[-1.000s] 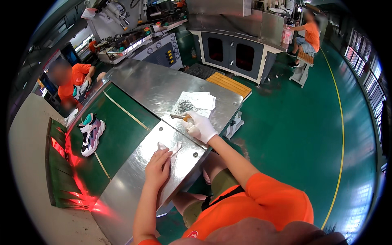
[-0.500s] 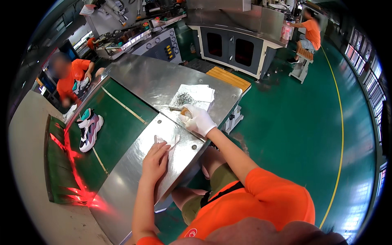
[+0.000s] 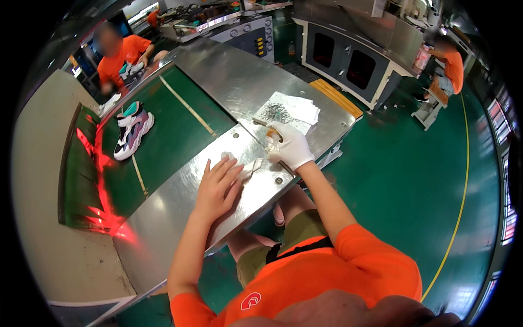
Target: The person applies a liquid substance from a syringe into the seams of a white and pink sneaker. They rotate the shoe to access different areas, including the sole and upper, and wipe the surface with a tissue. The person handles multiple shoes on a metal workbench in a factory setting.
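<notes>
My right hand [image 3: 294,148], in a white glove, is closed around a small tool with a brown handle [image 3: 271,132]; its exact kind is hidden by the fingers. This hand is low over the steel table [image 3: 180,210], at the near side of some white paper sheets [image 3: 294,109] smudged with dark specks. Bare, my left hand [image 3: 217,188] lies palm down on the steel with its fingers apart. Its fingertips touch a crumpled white cloth or tissue [image 3: 249,169]. Left of both hands, a white, purple and teal sneaker [image 3: 134,133] sits on the green conveyor belt [image 3: 171,136].
Red light [image 3: 103,163] falls across the belt by a beige machine housing [image 3: 46,163]. A co-worker [image 3: 122,57] at the far left handles another shoe. Dark-doored cabinets [image 3: 340,60] stand beyond the table; another person [image 3: 449,65] sits on a stool at the far right.
The whole view has shifted. My right hand has turned and drawn slightly back from the papers with the tool. My left fingers have spread more. The sneaker keeps its place on the belt.
</notes>
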Demonstrator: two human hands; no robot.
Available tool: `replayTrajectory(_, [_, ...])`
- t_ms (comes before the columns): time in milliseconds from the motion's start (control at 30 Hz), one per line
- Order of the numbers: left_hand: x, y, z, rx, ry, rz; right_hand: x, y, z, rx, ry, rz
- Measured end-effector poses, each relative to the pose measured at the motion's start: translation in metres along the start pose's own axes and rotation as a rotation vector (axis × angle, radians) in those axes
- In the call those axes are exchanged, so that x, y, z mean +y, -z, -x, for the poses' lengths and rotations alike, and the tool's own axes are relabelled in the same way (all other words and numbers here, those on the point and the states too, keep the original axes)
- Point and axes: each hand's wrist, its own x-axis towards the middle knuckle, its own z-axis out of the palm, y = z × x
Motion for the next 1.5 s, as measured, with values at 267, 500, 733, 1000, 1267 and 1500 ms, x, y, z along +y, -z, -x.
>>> replayTrajectory(267, [0.022,0.043,-0.005,0.372,0.108,-0.027,0.002,-0.011,0.0,-0.047,-0.027,0.262])
replayTrajectory(500, [0.032,0.056,0.002,0.354,0.166,-0.043,0.003,-0.004,-0.002,-0.127,-0.041,0.239])
replayTrajectory(733, [0.005,-0.007,-0.007,0.027,0.165,-0.042,-0.009,0.0,0.0,-0.11,-0.053,0.056])
replayTrajectory(1000, [-0.048,-0.087,-0.04,0.049,0.062,-0.08,0.003,-0.002,0.004,-0.075,0.002,0.07])
replayTrajectory(1267, [-0.094,-0.106,-0.09,0.179,0.414,0.045,0.009,-0.007,0.005,-0.058,0.08,0.188])
replayTrajectory(1500, [-0.084,-0.06,-0.059,0.281,0.547,0.181,0.011,-0.002,0.0,0.043,-0.107,-0.174])
